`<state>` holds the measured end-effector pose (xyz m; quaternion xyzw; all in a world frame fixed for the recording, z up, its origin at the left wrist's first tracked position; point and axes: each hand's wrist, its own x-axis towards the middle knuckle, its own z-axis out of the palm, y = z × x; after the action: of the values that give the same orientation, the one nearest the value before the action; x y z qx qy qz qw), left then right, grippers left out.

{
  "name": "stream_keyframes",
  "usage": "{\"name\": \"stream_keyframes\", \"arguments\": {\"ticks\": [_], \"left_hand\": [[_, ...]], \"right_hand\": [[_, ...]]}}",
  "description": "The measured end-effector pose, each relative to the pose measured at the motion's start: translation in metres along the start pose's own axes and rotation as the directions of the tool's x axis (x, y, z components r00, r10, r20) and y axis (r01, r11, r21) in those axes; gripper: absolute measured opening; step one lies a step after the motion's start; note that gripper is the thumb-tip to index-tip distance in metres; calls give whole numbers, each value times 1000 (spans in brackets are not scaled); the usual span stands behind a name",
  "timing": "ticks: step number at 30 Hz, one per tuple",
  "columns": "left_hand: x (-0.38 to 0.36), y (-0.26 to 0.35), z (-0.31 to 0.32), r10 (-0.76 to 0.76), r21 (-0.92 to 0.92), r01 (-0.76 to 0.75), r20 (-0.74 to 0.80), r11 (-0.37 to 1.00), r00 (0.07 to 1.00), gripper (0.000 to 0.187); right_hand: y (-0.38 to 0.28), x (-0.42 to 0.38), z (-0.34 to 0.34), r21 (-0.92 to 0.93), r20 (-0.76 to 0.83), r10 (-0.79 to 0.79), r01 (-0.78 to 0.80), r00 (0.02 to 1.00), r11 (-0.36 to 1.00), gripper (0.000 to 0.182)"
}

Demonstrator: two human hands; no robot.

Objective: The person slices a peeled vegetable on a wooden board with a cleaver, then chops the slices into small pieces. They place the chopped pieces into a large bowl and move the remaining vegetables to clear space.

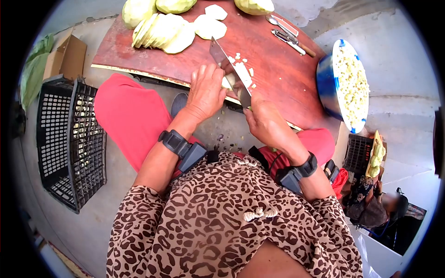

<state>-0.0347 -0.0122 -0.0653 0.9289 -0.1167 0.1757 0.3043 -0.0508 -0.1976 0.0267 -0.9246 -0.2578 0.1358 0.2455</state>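
Note:
A wide-bladed knife (233,74) stands over the near edge of the red table (278,88), its handle end wrapped in my right hand (269,121). Left of the blade, my left hand (206,87) presses its fingers on a pale vegetable piece (226,83), mostly hidden beneath them. Small cut cubes (251,72) lie right of the blade. Farther back are a fanned stack of pale round slices (160,33), two separate slices (210,27) and whole peeled vegetables (176,3).
At right stands a blue-rimmed bowl (327,83) full of cubes. A spoon (281,25) and a peeler (288,41) lie near the back right. Black crate (74,139) and cardboard box (67,58) are at left. Another person (371,208) sits at lower right.

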Motion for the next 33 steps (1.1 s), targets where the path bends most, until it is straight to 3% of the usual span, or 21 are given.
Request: {"name": "stream_keyframes", "arguments": {"ticks": [3, 6, 9, 12, 18, 27, 30, 33], "left_hand": [[0, -1, 2, 14, -8, -14, -21, 1000, 1000, 42], [0, -2, -1, -11, -22, 12, 31, 1000, 999, 44], [-2, -3, -1, 23, -67, -25, -21, 997, 1000, 48], [-6, 0, -4, -34, -48, 30, -83, 998, 996, 50], [-5, 2, -3, -136, 49, 139, -49, 989, 989, 48], [-3, 4, -1, -93, 42, 98, -103, 994, 990, 48], [-4, 4, -2, -92, 62, 96, -65, 993, 994, 45], [-3, 3, -2, -92, 60, 96, -64, 994, 994, 42]], "right_hand": [[10, 14, 22, 50, -91, 30, -26, 995, 998, 19], [11, 19, 21, 42, -81, 32, -29, 996, 999, 20], [20, 17, 21, 95, -91, 25, -16, 996, 995, 29], [13, 9, 13, 90, -88, 13, -5, 996, 996, 24], [7, -11, 0, 60, -27, -14, 16, 1000, 998, 24], [3, -13, -4, 18, 45, 28, -28, 999, 999, 25], [7, -4, 11, -41, -14, -28, 27, 1000, 999, 17], [3, 8, 24, -37, -44, 34, -36, 998, 999, 18]]}}
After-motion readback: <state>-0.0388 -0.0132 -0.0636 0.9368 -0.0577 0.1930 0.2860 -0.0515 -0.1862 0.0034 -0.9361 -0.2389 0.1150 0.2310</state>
